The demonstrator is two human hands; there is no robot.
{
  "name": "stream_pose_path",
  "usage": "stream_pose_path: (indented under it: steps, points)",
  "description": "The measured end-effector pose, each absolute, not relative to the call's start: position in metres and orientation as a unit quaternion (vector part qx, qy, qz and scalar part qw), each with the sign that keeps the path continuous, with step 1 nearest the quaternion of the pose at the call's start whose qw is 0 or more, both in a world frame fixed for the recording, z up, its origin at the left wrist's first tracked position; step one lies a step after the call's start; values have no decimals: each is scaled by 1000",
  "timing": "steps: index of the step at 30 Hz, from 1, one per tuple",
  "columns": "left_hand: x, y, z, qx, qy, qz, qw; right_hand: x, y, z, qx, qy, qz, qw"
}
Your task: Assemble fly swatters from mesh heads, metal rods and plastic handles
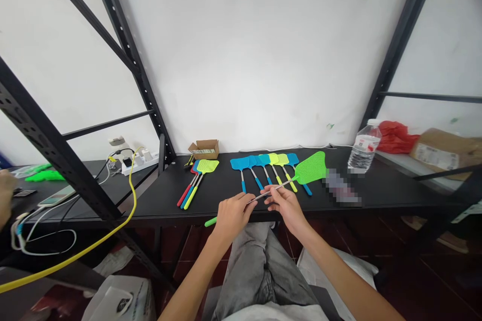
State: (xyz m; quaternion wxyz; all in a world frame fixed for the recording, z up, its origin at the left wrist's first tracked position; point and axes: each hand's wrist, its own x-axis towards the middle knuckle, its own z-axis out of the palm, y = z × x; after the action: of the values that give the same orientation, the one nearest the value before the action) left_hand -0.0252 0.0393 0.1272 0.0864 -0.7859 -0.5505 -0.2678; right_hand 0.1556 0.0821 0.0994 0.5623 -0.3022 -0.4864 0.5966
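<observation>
A green fly swatter is held above the table's front edge, its mesh head to the right and its green handle end to the lower left. My left hand is closed around its metal rod. Further along the same rod, my right hand pinches it between thumb and fingers. Behind my hands, several blue and yellow fly swatters lie side by side, heads toward the wall. To the left rests a small overlapping group of red, blue and yellow fly swatters.
The black table stands against a white wall. On it are a small open cardboard box and a water bottle at the right. A yellow cable hangs at the left near a black rack post. Another person's hand shows far left.
</observation>
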Motion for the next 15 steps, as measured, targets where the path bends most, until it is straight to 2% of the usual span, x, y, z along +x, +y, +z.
stream_pose_path:
  steps: [15]
  points:
    - [-20, 36, 128, -796, -540, -266, 65, 147, 80, 87, -331, -548, 560, 526]
